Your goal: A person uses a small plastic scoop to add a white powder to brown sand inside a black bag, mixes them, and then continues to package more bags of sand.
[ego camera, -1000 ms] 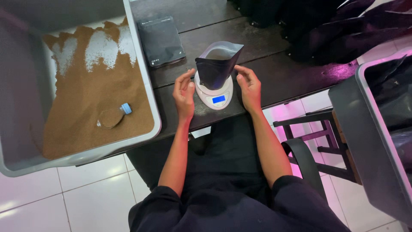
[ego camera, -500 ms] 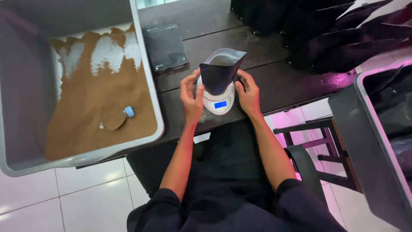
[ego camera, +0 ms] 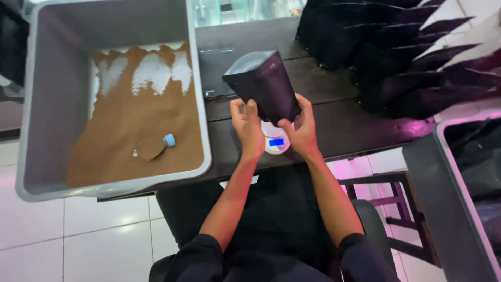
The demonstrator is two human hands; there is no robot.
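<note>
Both of my hands hold a black stand-up pouch [ego camera: 265, 86] with its mouth open, tilted toward the left and lifted off a small white scale [ego camera: 273, 142] with a lit blue display. My left hand [ego camera: 248, 128] grips the pouch's lower left side. My right hand [ego camera: 300, 130] grips its lower right corner. The scale sits on a dark wooden table [ego camera: 344, 130], partly hidden under my hands.
A large grey tub [ego camera: 52, 104] at left holds brown powder [ego camera: 135, 125] with a half-buried scoop [ego camera: 154, 148]. A flat black device [ego camera: 215, 68] lies behind the pouch. Several black pouches [ego camera: 396, 47] are piled at back right. Another grey bin [ego camera: 443, 209] stands at right, beside a chair.
The pouch stood on the scale with my hands at its sides; now both hands have lifted it off and tilted it left. The view has shifted right.
</note>
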